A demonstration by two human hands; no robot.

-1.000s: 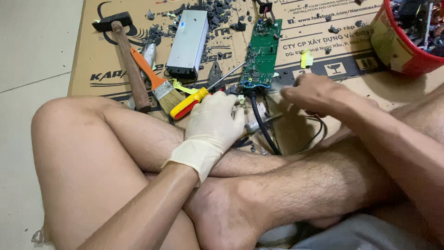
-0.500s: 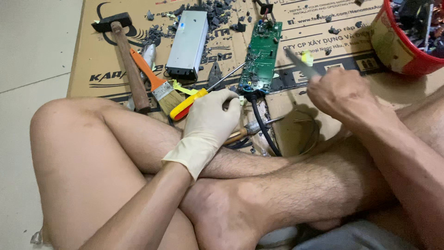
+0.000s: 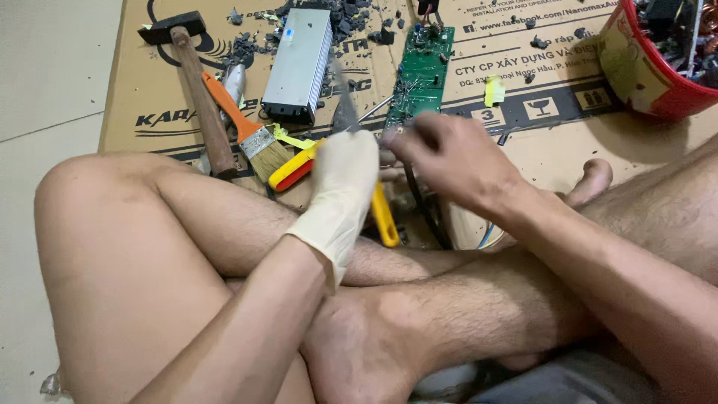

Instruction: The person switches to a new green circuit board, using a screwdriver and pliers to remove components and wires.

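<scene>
Green rectangular circuit board lies flat on the brown cardboard sheet, its near end at my hands. My gloved left hand grips a yellow-handled tool; my bare right hand is closed, contents hidden.

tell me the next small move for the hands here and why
Probably bring the tool tip onto the green circuit board: the gloved left hand and bare right hand meet just below its near edge, and the tool is blurred.

Yellow-handled tool held upright between hands, handle down; green circuit board flat on cardboard behind.
</scene>
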